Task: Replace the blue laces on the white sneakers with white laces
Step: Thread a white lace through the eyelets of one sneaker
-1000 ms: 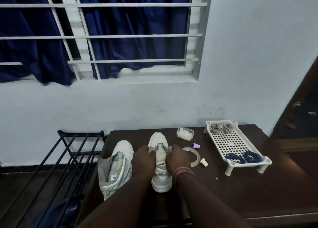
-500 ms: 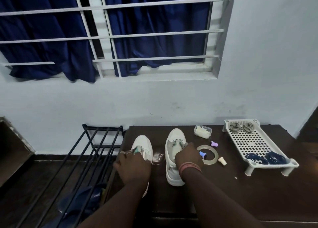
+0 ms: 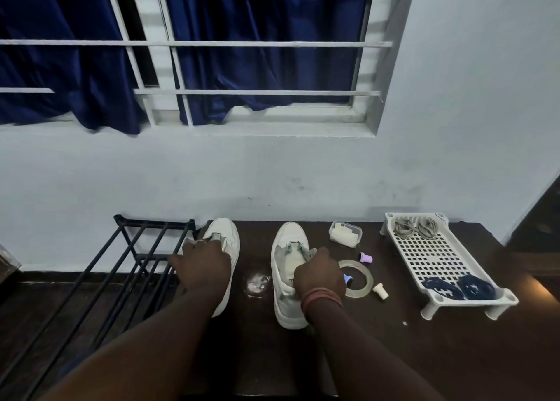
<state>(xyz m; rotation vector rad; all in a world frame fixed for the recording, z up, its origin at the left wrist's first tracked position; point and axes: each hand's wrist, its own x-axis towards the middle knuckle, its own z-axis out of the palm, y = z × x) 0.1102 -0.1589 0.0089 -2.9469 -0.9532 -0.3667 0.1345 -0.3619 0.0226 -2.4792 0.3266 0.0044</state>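
Both forearms are extended forward from the lower edge of the frame, bare, and spread apart. The left hand (image 3: pixel 202 266) is held palm down, knuckles uppermost, with the fingers curled downward over the object beneath it; a ring is visible on one finger. The right hand (image 3: pixel 320 272) is likewise turned palm down, its fingers curled and gripping at the far side, fingertips hidden from the camera. Reddish bangles (image 3: pixel 321 297) are worn at the right wrist. The wrists are held roughly level.
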